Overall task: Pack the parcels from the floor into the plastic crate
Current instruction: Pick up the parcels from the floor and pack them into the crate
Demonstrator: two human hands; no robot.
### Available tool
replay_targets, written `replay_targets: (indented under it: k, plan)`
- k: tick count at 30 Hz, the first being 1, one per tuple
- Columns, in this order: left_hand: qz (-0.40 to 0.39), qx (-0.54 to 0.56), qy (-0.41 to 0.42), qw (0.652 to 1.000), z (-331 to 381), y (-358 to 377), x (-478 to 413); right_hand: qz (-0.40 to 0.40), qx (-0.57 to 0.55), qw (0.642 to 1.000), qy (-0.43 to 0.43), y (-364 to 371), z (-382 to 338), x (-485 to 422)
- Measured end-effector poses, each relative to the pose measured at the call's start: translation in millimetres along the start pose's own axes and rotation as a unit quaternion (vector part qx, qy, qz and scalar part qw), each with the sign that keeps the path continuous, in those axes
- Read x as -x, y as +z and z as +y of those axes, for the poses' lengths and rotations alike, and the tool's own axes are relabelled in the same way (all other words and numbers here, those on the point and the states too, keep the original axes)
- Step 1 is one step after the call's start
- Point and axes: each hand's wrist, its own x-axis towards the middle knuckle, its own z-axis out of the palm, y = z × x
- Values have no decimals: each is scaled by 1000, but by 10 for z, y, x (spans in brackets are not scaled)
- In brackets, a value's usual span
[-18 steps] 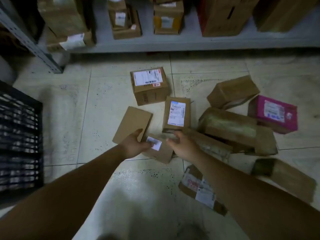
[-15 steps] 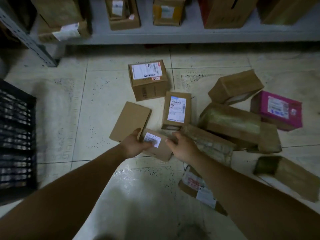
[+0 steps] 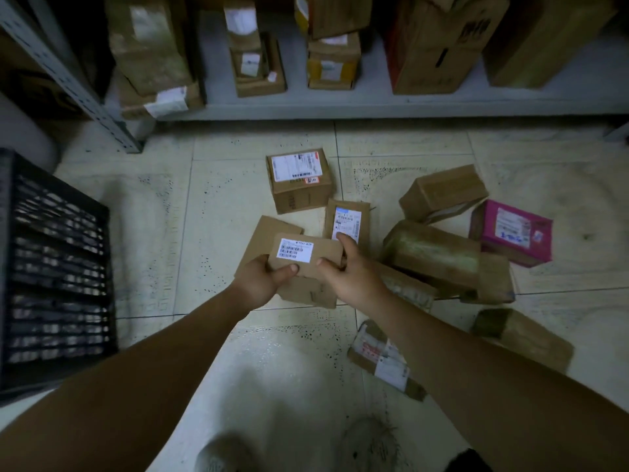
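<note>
A small brown cardboard parcel [image 3: 308, 255] with a white barcode label is lifted off the floor in both hands. My left hand [image 3: 260, 281] grips its near left corner, thumb on top. My right hand [image 3: 347, 270] grips its right end. The black plastic crate [image 3: 51, 267] stands on the floor at the left. More parcels lie on the tiles: a labelled box [image 3: 299, 180], a flat labelled one [image 3: 347, 223], a flat plain one [image 3: 269, 233], a pink one [image 3: 510, 231] and several brown ones [image 3: 432, 257] to the right.
A low grey shelf [image 3: 374, 109] runs along the back, loaded with cardboard boxes. Its perforated metal upright [image 3: 68, 76] slants down at the back left. One taped parcel [image 3: 384, 359] lies under my right forearm. My shoes [image 3: 224, 454] show at the bottom.
Both hands closed on the small labelled parcel and raised it off the floor. The view tilted so more of the shelf and crate shows.
</note>
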Motion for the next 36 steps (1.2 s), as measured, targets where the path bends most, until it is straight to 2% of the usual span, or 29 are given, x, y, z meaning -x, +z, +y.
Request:
replay_targets:
  k: [2,5,7,10,15,17,20,24,26,31,36]
  plan:
    - [28,16,10,999,425,-351,430,-23,-33,999,-19,-252,-534,381]
    - [48,35,15,998,882,-727,875,-50,-14,998,-48,-497,-1112,774]
    - [51,37,17,998,1236,-1061,1286,-28,-11,998,-57,-692,-1620,1103]
    - [48,54,62,995,1671,-1510,1904,3,-31,997,-76,-973,-2314,1567]
    - [-62,103,121,985,2144,-2094,2840,74,-77,991,-75,-1331,-3325,2234]
    - [-81,137,133,978,2258,-2253,3137,95,-89,987,-90,-1388,-3667,2444]
    - [-38,159,154,975,2376,-2495,3491,96,-108,980,-134,-1382,-4068,2751]
    - [48,177,172,968,2415,-2791,3916,16,-108,982,-152,-1132,-4354,3150]
    - [77,175,170,967,2368,-2916,4135,4,-114,982,-152,-971,-4454,3334]
    - [53,177,185,965,2082,-3400,4592,3,-102,978,-182,-595,-4877,3607]
    - [102,195,189,957,1663,-4141,4827,3,-79,970,-232,207,-5472,3727]
